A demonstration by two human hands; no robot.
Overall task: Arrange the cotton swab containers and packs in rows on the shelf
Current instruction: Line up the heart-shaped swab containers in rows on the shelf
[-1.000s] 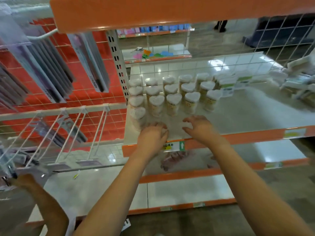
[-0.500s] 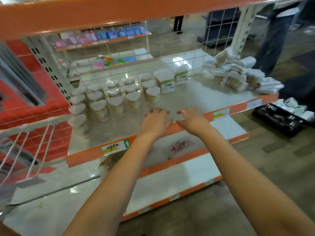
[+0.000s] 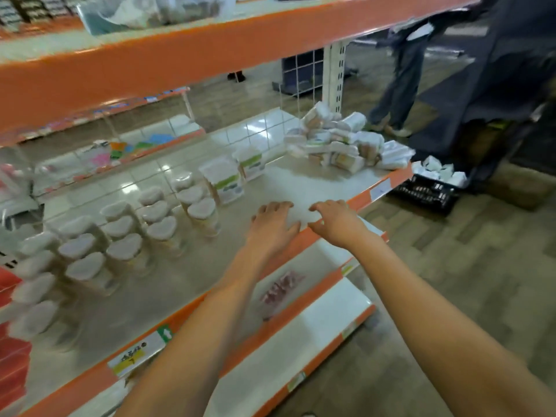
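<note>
Both hands hover over the shelf (image 3: 301,182) near its orange front edge — the left hand (image 3: 272,227) and right hand (image 3: 338,224) side by side, fingers loosely spread, empty. Heart-lidded containers (image 3: 126,236) stand in rows at left; loose packs (image 3: 340,142) lie heaped at the far right end.

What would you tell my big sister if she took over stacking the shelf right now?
Left hand and right hand: both open and holding nothing, over the shelf's front edge.
Done: heart-lidded containers stand in rows at the left; two boxed packs stand behind them.
Left: the loose pile of packs at the right end needs lining up. More packs sit in a black crate on the floor.
</note>
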